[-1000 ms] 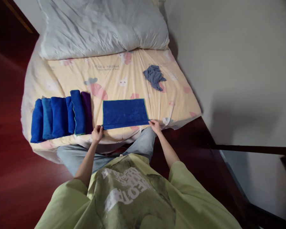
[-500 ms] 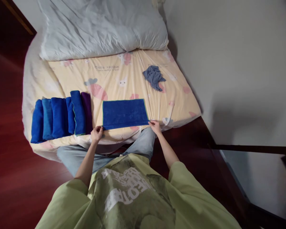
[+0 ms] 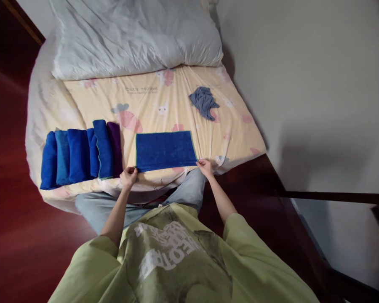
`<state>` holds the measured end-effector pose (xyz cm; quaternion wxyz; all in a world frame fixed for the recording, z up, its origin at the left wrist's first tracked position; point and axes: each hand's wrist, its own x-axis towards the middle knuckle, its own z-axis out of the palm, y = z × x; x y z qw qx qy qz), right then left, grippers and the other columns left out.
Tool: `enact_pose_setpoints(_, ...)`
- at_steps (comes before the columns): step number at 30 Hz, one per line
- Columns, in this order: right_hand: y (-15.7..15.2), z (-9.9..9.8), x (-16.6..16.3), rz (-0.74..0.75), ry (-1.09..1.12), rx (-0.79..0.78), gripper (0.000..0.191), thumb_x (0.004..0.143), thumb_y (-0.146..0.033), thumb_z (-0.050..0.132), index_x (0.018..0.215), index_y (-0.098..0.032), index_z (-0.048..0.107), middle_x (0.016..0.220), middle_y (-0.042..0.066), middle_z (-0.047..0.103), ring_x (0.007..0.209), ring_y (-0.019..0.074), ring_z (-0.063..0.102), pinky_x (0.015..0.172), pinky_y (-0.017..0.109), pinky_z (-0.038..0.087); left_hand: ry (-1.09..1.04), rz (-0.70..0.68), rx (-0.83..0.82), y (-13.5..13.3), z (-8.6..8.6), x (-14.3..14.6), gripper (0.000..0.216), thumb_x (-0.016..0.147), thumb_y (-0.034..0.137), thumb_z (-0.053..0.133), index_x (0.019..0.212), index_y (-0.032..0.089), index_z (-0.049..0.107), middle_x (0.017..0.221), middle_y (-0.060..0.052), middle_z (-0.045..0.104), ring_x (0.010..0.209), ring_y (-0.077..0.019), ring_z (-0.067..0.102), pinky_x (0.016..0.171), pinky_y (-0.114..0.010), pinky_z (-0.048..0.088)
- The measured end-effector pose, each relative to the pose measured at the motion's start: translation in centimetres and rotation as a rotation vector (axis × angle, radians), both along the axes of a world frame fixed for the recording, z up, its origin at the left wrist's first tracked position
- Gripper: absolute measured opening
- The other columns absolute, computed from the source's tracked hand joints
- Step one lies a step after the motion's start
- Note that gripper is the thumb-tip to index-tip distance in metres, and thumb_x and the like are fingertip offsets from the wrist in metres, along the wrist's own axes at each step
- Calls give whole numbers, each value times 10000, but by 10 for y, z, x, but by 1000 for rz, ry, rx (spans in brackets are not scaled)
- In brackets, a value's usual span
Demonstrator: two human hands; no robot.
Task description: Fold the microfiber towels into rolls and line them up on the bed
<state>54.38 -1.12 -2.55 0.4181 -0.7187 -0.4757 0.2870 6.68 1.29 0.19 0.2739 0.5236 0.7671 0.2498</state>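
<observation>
A blue towel [image 3: 166, 149] with thin green edging lies flat on the bed in front of me, its near edge slightly turned up. My left hand [image 3: 128, 177] pinches its near left corner between thumb and fingers. At the near right corner, my right hand [image 3: 205, 167] grips the same towel in a pinch. To the left of my left hand stands a row of several rolled towels, mostly blue, with a purple rolled towel [image 3: 115, 149] at its right end.
A crumpled grey cloth [image 3: 204, 102] lies further back on the right of the patterned bed sheet [image 3: 158, 101]. Behind it a thick white quilt [image 3: 135, 38] covers the far part of the bed. A pale wall [image 3: 318, 84] rises on the right.
Almost nothing differs. My left hand has shifted very slightly to the right at the towel's corner, and the towel stays in place.
</observation>
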Motion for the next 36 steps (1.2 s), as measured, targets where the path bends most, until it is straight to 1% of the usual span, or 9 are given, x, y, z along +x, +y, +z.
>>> enact_pose_setpoints(4,1,-3,1,10,-32,11,400,730,-588,757,800,-200,686,839,117,758,786,258,728,791,409,607,24,3,5,1,-5,2,279,804,460,623,901,219,724,878,-96,782,920,-290,753,899,-382,559)
enact_pose_setpoints(9,0,-4,1,27,-109,28,355,774,-499,747,936,-194,665,822,76,722,782,235,703,812,388,585,32,7,32,1,-9,2,268,828,461,610,942,227,673,883,-83,773,917,-273,746,914,-374,544)
enact_pose_setpoints(13,-5,8,-4,92,-309,62,239,870,-380,691,1014,-190,713,978,115,727,962,264,684,933,410,557,73,-22,73,-3,-9,5,253,859,433,604,1004,230,645,893,-76,745,929,-274,717,904,-376,536)
enact_pose_setpoints(16,-11,20,-7,247,-527,111,241,943,-253,590,1094,-214,774,1218,133,702,1165,292,626,1049,443,502,197,-102,158,-7,-9,8,247,904,391,558,1034,216,676,992,-128,715,1056,-311,660,940,-409,518)
enact_pose_setpoints(20,-17,32,-9,480,-678,84,410,947,-120,488,1202,-246,783,1308,80,718,1239,293,598,1096,491,453,296,-327,245,-12,-5,5,279,935,272,495,1054,207,739,1210,-169,686,1180,-338,591,1002,-461,468)
enact_pose_setpoints(22,-20,35,-9,500,-693,78,426,944,-136,501,1260,-249,764,1325,64,722,1233,292,602,1103,501,449,290,-485,245,-14,-2,1,326,919,213,494,1122,217,749,1276,-153,691,1218,-343,577,1029,-489,441)
enact_pose_setpoints(24,-21,38,-9,496,-699,77,432,942,-168,523,1304,-250,744,1354,55,712,1233,294,602,1111,505,443,283,-578,250,-18,1,-2,383,913,200,498,1215,218,732,1340,-143,684,1261,-347,564,1053,-507,419)
enact_pose_setpoints(29,-19,42,-10,524,-706,36,437,947,-170,531,1333,-232,726,1407,68,679,1240,326,598,1099,536,418,324,-605,278,-25,4,-5,449,940,287,520,1357,220,672,1435,-140,641,1365,-349,529,1117,-515,372)
enact_pose_setpoints(36,-9,45,-16,503,-732,-14,433,949,-111,508,1289,-213,755,1383,108,686,1193,353,619,1030,540,428,352,-648,247,-7,14,1,426,866,145,530,1237,207,730,1363,-167,682,1345,-361,547,1123,-538,360)
